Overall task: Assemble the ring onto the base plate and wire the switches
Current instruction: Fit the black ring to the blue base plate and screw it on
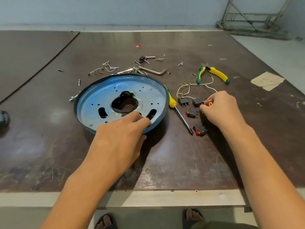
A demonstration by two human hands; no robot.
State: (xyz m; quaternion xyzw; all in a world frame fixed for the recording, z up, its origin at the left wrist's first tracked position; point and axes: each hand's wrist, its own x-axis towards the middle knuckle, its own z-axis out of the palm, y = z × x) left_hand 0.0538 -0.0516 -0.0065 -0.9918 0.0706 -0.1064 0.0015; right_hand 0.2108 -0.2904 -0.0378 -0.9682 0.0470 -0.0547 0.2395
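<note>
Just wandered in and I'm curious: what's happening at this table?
A person works at a dark brown table. Their left grip holds the near rim of a round blue metal plate; their right grip pinches a small orange-and-black tool beside four black rocker switches with red buttons. Thin white wires lie nearby.

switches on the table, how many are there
4 switches: two side by side right of the yellow screwdriver, one just left of the right hand, one by the screwdriver's tip. The hand may hide more.
</note>
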